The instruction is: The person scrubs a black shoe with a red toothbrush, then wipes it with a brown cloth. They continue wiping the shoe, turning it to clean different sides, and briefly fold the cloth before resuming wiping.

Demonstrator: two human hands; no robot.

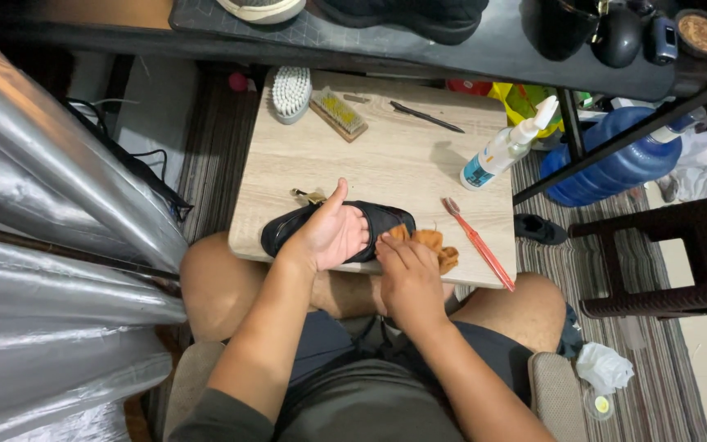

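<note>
A black sandal (382, 218) lies on its side near the front edge of a light wooden board (394, 155) that rests across my knees. My left hand (330, 233) lies over the sandal's middle, thumb up, holding it down. My right hand (407, 274) presses an orange-brown cloth (438, 244) against the sandal's right end. A small brass-coloured piece (308, 196) shows just behind the sandal.
On the board lie a red toothbrush (478, 243), a white spray bottle (507, 147), a white brush (290, 92), a wooden brush (338, 114) and a black pen-like tool (425, 117). A dark shelf (419, 45) hangs above. A blue water jug (611, 164) and dark stool (673, 254) stand right; silver sheeting (51, 245) left.
</note>
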